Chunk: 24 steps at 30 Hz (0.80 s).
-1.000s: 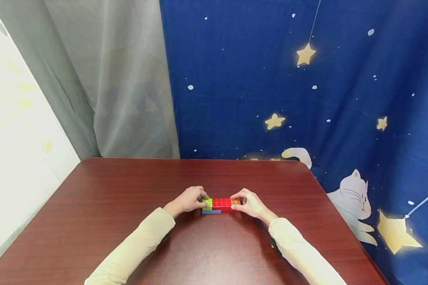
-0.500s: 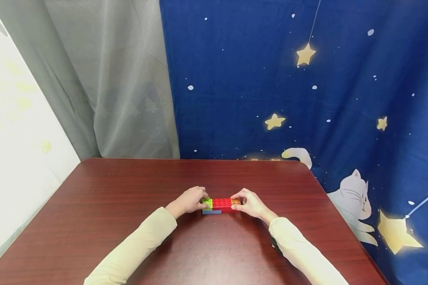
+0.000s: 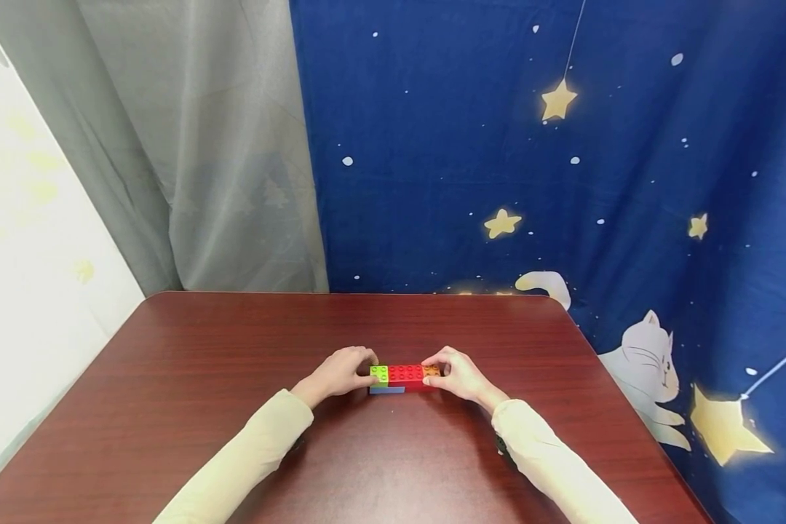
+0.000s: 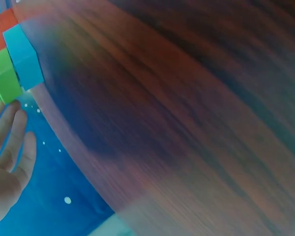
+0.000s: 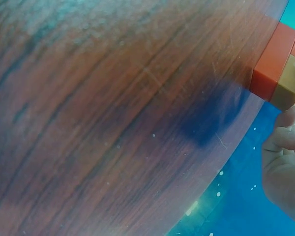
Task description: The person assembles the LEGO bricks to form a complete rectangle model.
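Observation:
Two layers of toy building bricks form a short row on the table. On top, a lime green brick stands at the left, a red brick in the middle and an orange brick at the right. Beneath them lie a blue brick and a lower red brick. My left hand is at the green brick's left end, thumb and fingers spread apart; straight fingers show close to it in the left wrist view. With thumb and fingers, my right hand pinches the orange brick.
The bricks stand on a dark red wooden table with rounded far corners. Behind it hang a grey curtain and a blue curtain printed with stars and a cat. A white curtain is at the left.
My left hand has shifted slightly left and its fingertips have come off the green brick's top, which now shows more fully. The right hand and the bricks stay in place.

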Motion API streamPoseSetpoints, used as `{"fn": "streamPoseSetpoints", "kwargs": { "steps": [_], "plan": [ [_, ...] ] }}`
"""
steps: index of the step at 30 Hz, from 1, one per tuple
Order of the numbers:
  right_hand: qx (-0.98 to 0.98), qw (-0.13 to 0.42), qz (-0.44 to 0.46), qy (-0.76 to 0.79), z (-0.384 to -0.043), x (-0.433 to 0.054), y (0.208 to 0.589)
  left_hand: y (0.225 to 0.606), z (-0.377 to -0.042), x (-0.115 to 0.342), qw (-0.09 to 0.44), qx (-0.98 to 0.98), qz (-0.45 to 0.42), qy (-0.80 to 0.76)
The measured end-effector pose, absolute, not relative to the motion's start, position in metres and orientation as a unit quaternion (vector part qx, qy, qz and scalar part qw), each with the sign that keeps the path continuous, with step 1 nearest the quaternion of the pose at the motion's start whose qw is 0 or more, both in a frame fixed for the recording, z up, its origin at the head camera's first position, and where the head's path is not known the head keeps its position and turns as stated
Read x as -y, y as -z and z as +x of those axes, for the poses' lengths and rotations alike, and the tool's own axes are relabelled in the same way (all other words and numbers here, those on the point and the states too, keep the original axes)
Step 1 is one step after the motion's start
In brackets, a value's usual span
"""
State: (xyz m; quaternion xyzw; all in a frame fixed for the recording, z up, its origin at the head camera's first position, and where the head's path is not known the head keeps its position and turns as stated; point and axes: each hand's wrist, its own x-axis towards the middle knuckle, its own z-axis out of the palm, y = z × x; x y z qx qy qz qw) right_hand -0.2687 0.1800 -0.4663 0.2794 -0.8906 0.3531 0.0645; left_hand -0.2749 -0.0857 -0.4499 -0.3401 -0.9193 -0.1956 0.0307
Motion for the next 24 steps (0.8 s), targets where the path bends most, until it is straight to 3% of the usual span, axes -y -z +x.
{"fn": "streamPoseSetpoints", "kwargs": {
  "steps": [11,24],
  "plan": [
    [0.895,0.055,0.268,-0.352,-0.2681,-0.1792,0.4652,0.4472,-0.2754,0.0908,-0.016,0.907,-0.332,0.259],
    [0.891,0.061,0.276,-0.356,-0.2677,-0.1791,0.4653,0.4463,-0.2745,0.0896,-0.02,0.914,-0.322,0.245]
  ]
}}
